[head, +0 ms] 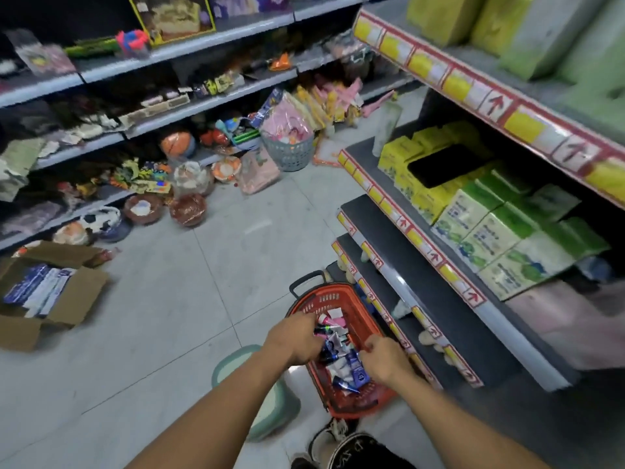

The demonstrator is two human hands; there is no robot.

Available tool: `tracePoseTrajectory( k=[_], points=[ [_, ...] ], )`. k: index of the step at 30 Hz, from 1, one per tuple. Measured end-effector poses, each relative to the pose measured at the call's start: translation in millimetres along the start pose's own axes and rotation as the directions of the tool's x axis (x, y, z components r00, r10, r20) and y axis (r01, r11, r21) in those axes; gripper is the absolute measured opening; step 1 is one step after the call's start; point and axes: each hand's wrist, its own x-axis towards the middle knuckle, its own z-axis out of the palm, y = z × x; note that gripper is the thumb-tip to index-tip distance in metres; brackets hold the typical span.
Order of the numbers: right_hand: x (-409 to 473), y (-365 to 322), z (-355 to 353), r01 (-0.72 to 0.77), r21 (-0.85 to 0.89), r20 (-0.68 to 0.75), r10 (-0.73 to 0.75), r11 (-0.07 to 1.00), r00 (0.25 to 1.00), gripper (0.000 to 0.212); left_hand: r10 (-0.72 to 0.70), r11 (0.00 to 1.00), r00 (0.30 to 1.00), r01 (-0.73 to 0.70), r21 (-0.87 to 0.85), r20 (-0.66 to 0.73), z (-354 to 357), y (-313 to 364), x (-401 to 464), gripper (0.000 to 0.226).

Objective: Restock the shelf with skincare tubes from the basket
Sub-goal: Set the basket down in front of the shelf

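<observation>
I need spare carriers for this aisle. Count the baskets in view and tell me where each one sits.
2. The red basket sits on the floor beside the right-hand shelf, with both hands in it. The grey basket stands farther down the aisle, filled with pink packets. Others may be hidden among the clutter.

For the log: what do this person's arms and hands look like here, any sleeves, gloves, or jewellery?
Both forearms are bare as far as the frame shows, with no sleeve in view. The left hand and right hand wear no gloves. No watch, bracelet or ring is visible, though the picture is soft and the fingers are partly hidden among the tubes.
</observation>
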Motion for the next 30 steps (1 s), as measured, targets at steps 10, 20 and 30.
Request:
tracePoseTrajectory(
  k=[10,20,30],
  points=[
    [31.6,41.2,-33.3,-0.120,0.086,0.000,0.120,0.989,0.993,0.023,0.137,0.962,0.985,-0.158,0.224,0.108,-24.4,84.9,65.2,0.033],
    [35.0,37.1,-33.3,-0.138,0.176,0.009,0.138,0.975,0.990,0.022,0.258,0.918,0.952,-0.294,0.268,0.162,-49.3,110.5,92.5,0.024],
    [78.5,15.7,6.4,-0.372,0.447,0.070,0.383,0.813,0.921,0.013,0.419,0.780,0.849,-0.518,0.351,0.323,-55.6,87.9,186.6,0.028]
  ],
)
